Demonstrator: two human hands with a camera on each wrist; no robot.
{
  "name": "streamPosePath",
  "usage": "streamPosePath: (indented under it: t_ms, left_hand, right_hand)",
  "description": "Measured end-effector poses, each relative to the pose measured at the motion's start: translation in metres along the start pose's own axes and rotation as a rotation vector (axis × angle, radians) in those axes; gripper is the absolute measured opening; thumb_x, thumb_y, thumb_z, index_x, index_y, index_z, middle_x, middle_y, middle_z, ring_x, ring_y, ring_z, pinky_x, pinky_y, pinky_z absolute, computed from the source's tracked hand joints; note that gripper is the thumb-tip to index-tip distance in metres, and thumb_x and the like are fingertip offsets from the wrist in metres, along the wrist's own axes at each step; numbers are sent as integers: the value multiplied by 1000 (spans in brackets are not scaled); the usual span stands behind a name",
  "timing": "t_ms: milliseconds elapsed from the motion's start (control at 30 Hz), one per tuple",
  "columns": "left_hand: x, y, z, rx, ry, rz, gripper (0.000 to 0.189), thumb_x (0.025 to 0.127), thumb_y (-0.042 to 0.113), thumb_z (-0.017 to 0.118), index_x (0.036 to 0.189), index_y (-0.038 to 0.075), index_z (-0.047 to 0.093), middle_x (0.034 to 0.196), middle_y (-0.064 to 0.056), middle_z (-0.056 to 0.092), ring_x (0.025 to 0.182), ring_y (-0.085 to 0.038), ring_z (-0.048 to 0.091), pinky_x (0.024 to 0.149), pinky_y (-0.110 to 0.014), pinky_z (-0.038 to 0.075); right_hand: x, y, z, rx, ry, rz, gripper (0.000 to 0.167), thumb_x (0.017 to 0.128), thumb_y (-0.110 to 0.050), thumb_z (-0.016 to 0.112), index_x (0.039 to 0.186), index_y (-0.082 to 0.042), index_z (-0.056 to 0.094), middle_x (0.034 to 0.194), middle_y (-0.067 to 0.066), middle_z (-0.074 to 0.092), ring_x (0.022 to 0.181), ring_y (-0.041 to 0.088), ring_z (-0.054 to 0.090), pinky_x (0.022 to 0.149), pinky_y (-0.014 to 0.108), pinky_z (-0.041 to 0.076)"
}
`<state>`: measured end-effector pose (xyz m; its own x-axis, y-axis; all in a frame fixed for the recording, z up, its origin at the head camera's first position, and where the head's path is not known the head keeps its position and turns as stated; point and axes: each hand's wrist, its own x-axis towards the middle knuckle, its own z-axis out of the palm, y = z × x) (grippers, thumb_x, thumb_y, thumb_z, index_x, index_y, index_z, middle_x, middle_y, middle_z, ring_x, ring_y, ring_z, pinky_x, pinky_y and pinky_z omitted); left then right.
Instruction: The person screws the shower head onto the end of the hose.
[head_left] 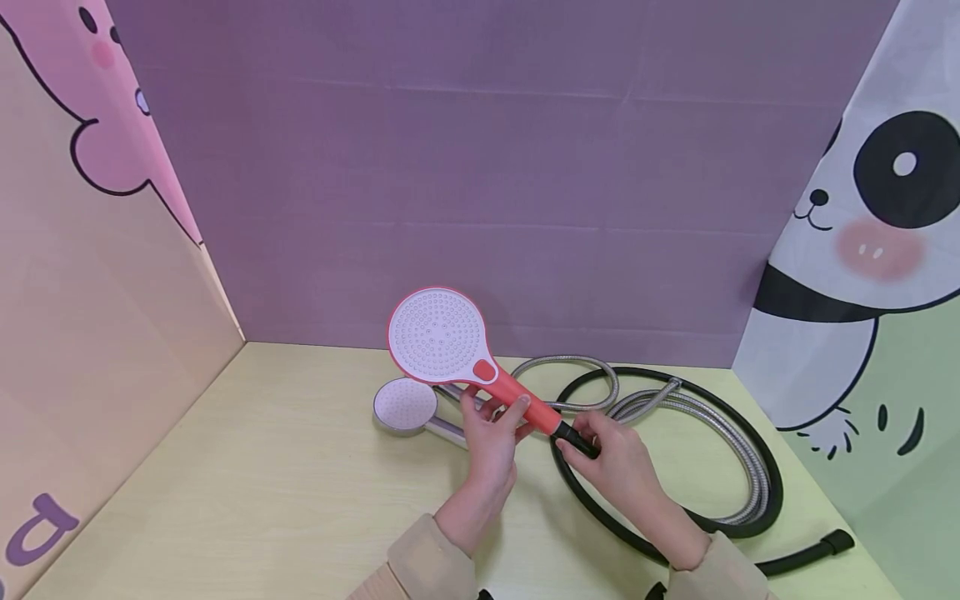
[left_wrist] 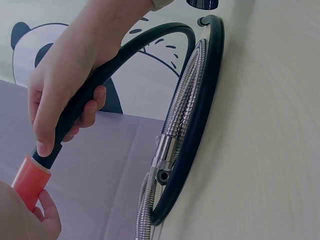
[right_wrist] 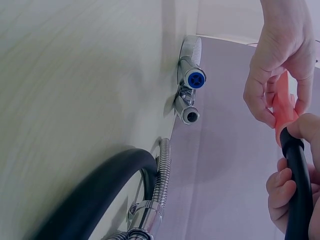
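Observation:
A red shower head (head_left: 437, 335) with a white, dotted spray face is held up over the table, tilted with its head to the upper left. My left hand (head_left: 491, 437) grips its red handle (head_left: 517, 393) with fingers and thumb. At the handle's lower end my right hand (head_left: 617, 457) grips the black end of a hose (head_left: 576, 437). In the right wrist view the black hose end (right_wrist: 292, 142) meets the red handle directly. The rest of the black hose (head_left: 772, 475) lies in a loop on the table at the right.
Behind my left hand lies a chrome shower head (head_left: 405, 406). A coiled metal hose (head_left: 738, 442) lies inside the black loop. Another black hose end (head_left: 836, 542) rests near the right edge. Printed panels stand left and right, with a purple backdrop (head_left: 480, 183) behind.

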<state>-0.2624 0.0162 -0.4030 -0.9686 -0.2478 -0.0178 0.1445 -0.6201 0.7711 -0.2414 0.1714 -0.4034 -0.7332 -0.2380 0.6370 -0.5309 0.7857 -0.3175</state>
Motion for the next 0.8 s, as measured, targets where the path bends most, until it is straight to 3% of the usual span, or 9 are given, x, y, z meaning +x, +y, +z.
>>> streamPosePath:
  t_ms: [267, 467, 567, 800]
  left_hand:
    - [0, 0, 0, 13, -3, 2, 64, 82, -4, 68, 133, 12, 33, 108, -14, 53, 88, -21, 58, 67, -36, 59]
    - [-1, 0, 1, 15, -1, 7, 63, 82, -4, 67, 133, 10, 33, 107, -15, 53, 85, -20, 60, 66, -35, 59]
    - [-2, 0, 1, 19, 2, 5, 63, 82, -4, 67, 133, 10, 33, 106, -15, 54, 82, -19, 62, 66, -34, 59]
    - [-3, 0, 2, 17, -2, 14, 64, 82, -4, 67, 133, 11, 31, 105, -15, 53, 82, -19, 63, 68, -35, 59]
  right_hand:
    - [1, 2, 0, -15, 41, -88, 14, 74, -14, 77, 78, -12, 63, 62, -10, 51, 54, -1, 40, 47, 15, 36]
    - [2, 1, -2, 20, 46, -95, 11, 78, -9, 73, 74, -12, 63, 63, -12, 48, 54, -2, 37, 46, 14, 35]
    - [2, 0, -3, 31, 37, -70, 11, 77, -12, 76, 80, -11, 65, 61, -11, 48, 53, -3, 37, 45, 14, 34]
    - [0, -4, -4, -3, -24, 46, 33, 69, -18, 83, 89, -13, 57, 61, -8, 54, 51, -1, 42, 46, 18, 37]
